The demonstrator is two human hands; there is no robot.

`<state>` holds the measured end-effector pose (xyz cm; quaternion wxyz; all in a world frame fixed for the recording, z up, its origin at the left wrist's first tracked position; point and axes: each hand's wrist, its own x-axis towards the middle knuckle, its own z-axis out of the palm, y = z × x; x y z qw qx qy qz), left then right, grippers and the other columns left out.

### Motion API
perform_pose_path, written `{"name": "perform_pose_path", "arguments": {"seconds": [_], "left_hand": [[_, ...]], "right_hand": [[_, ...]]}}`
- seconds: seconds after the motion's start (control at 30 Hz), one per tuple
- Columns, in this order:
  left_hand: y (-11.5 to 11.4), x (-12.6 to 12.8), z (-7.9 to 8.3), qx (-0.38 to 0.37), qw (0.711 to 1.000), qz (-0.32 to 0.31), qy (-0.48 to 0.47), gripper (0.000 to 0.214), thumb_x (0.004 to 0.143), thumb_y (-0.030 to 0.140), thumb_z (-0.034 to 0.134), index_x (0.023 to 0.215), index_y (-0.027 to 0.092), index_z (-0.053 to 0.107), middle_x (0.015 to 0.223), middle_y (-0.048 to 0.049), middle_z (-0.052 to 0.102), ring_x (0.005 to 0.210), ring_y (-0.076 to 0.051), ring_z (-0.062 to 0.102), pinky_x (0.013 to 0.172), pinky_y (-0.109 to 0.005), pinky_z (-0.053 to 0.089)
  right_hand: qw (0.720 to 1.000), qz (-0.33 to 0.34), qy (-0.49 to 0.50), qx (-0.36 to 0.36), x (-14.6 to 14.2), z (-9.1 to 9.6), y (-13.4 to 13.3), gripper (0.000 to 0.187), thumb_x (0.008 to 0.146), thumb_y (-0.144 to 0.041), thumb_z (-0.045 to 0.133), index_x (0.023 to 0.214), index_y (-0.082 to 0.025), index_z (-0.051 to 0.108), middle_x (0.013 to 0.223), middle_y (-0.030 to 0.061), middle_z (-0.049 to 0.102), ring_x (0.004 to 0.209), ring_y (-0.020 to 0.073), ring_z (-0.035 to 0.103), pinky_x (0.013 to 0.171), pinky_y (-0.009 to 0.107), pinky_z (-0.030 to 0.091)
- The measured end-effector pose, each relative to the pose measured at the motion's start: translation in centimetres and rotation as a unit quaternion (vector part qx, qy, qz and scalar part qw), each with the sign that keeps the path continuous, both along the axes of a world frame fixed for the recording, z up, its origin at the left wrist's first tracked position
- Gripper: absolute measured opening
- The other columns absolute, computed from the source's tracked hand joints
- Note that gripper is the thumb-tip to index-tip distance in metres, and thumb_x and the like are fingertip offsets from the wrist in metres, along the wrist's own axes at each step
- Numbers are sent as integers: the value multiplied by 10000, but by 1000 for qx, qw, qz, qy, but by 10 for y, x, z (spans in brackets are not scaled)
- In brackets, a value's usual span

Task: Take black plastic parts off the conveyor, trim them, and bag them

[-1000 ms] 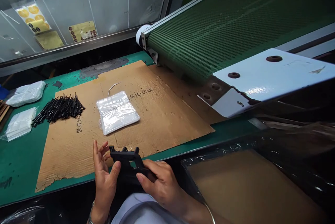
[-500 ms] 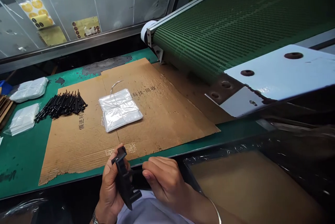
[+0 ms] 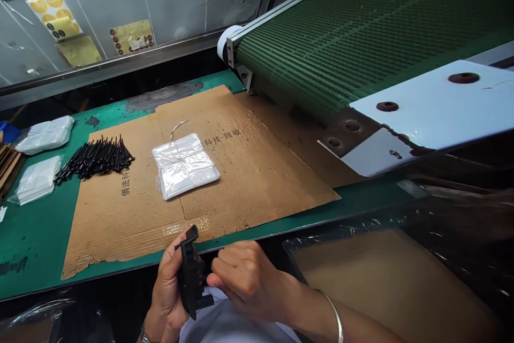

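Note:
My left hand [image 3: 167,284] grips a black plastic molded part [image 3: 190,276], holding it upright near the table's front edge. Projections stick out from the side of the part that faces right. Close beside that side, my right hand [image 3: 243,273] is closed, its fingertips pinching a thin black pin whose visible length is mostly lost against the dark background. On the cardboard lies a pile of similar slim black pins [image 3: 98,158]. A tied stack of clear plastic bags [image 3: 185,165] rests beyond my hands.
A flattened cardboard sheet [image 3: 257,182] covers much of the green table [image 3: 32,241]. More bag bundles [image 3: 45,134] sit at the left. A green conveyor belt [image 3: 341,38] with a white end bracket [image 3: 433,105] stands at the right. Below it is a plastic-lined box [image 3: 361,268].
My right hand has moved left, closer to the black part, so less of the pin shows between them. The part has turned slightly in my left hand.

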<state>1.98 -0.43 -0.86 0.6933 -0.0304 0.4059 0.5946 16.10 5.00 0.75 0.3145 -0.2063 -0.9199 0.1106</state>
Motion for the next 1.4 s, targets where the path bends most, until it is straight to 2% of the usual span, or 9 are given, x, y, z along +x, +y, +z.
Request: {"name": "perform_pose_path", "arguments": {"seconds": [0.13, 0.27, 0.47, 0.6, 0.77, 0.97, 1.07, 1.2, 1.4], "left_hand": [[2, -1, -2, -22, 1000, -1, -7, 356, 590, 257, 759, 911, 167, 637, 497, 74, 439, 417, -29, 386, 395, -132, 318], [2, -2, 1, 4, 999, 19, 44, 429, 620, 272, 737, 1018, 177, 611, 521, 65, 473, 439, -40, 414, 406, -133, 339], [2, 3, 4, 54, 990, 61, 117, 574, 522, 324, 789, 1056, 218, 609, 801, -15, 638, 599, -85, 537, 559, -168, 453], [1, 6, 4, 56, 988, 65, 128, 661, 526, 333, 783, 1138, 234, 554, 750, -6, 633, 547, -82, 518, 515, -160, 436], [-3, 5, -1, 60, 988, 70, 126, 646, 551, 317, 769, 1152, 245, 543, 691, 21, 593, 528, -75, 496, 510, -155, 422], [-8, -3, -12, 82, 988, 38, 122, 649, 583, 353, 743, 1185, 243, 527, 640, 27, 556, 542, -81, 484, 542, -164, 431], [-10, -5, -11, 79, 986, 38, 141, 623, 580, 346, 748, 1161, 233, 551, 700, 9, 568, 567, -77, 486, 531, -150, 420], [-12, -2, -7, 87, 990, 7, 115, 597, 618, 339, 723, 1174, 219, 541, 571, 37, 475, 480, -58, 395, 443, -148, 356], [-11, -2, -9, 96, 994, -43, 41, 541, 650, 338, 692, 1146, 163, 563, 521, 45, 390, 445, -45, 312, 393, -143, 290]], "right_hand": [[999, 35, -17, 19, 4, -2, -10, 504, 952, -297, 224, 515, -178, 446, 423, -16, 436, 384, 101, 353, 419, 285, 165], [998, 63, -25, -11, 10, -2, -13, 526, 956, -302, 182, 522, -178, 451, 425, -8, 458, 383, 103, 352, 419, 285, 176], [990, -77, 50, -108, 7, 2, -9, 456, 958, -257, 204, 576, -172, 437, 474, -29, 441, 418, 79, 367, 459, 236, 260], [983, -102, 42, -144, -3, -1, -13, 441, 956, -270, 221, 580, -172, 429, 472, -36, 432, 409, 76, 376, 450, 233, 251], [981, -121, 15, -152, -7, -6, -15, 453, 959, -279, 199, 591, -173, 442, 479, -30, 459, 418, 84, 418, 463, 239, 255], [982, -129, 11, -137, -4, -8, -9, 449, 956, -271, 210, 601, -171, 466, 469, -31, 474, 406, 81, 412, 460, 245, 235], [980, -134, 3, -146, -1, -10, -3, 441, 948, -273, 241, 594, -167, 480, 472, -30, 480, 403, 76, 404, 455, 243, 221], [975, -153, -12, -162, 2, -11, 5, 451, 947, -290, 248, 592, -167, 497, 466, -27, 480, 414, 77, 416, 451, 245, 203], [986, -75, -14, -151, 9, -3, 3, 488, 956, -326, 203, 584, -167, 476, 484, -25, 479, 411, 75, 377, 460, 242, 224]]}}
